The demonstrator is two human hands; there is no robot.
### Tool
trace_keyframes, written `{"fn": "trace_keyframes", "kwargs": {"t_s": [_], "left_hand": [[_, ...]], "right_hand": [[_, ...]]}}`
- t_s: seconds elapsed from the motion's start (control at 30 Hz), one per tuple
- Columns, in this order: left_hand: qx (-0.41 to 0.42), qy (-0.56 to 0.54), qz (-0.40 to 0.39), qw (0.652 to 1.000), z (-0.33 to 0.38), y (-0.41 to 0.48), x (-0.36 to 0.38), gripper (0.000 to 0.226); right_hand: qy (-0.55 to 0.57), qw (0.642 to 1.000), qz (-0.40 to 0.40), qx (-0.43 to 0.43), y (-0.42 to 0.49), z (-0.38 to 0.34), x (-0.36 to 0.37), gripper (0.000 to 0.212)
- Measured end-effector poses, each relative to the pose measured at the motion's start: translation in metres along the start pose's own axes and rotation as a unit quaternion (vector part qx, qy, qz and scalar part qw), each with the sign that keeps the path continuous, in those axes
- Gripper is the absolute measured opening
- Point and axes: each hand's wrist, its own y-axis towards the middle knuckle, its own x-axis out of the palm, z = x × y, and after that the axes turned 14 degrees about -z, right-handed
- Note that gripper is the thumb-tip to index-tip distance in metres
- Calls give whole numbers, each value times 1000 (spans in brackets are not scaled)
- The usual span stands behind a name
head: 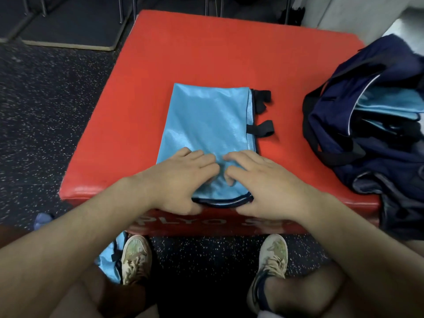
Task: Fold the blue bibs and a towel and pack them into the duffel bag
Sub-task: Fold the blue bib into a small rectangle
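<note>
Both hands, left [176,180] and right [259,187], pinching near hem of bib [206,125] on table [183,53]. Risk: slick fabric slipping from grip, skewing fold. Bag [367,125] right of grip.

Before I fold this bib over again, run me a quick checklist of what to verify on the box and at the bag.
1. Blue bib lies flat on the red plyo box: ok.
2. Left hand and right hand both on the bib's near end, thumbs at its dark-trimmed edge: ok.
3. Black straps tucked in: not ok, they stick out on the right side.
4. Duffel bag open, blue fabric already showing inside: ok.
5. Room left in the bag: cannot tell.
6. All bibs off the floor: not ok, another blue bib lies by the left shoe.
</note>
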Motion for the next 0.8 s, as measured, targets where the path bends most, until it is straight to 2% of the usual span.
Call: {"fn": "trace_keyframes", "kwargs": {"t_s": [0.07,0.13,0.27,0.33,0.43,0.5,0.67,0.8], "left_hand": [[-5,-67,-15,998,-3,0,-9,33],[-13,-136,-14,991,-4,1,-17,18],[-71,-274,1,959,-9,1,-23,14],[-76,-322,0,944,-15,0,-27,11],[-107,-346,-88,928,-25,-7,-33,22],[-116,-342,-138,922,-31,-13,-34,19],[-125,-352,-135,918,-39,-22,-36,14],[-110,-399,-145,899,-36,-25,-38,12]], "right_hand": [[35,999,23,-7,-1,3,-7,27],[62,998,32,2,-2,4,-13,22],[47,998,18,24,2,5,-17,17],[55,997,36,43,2,6,-20,14],[108,989,80,67,4,13,-24,7],[127,985,96,69,5,16,-28,10],[142,985,71,72,2,17,-34,23],[173,982,21,76,-4,16,-41,32]]}}
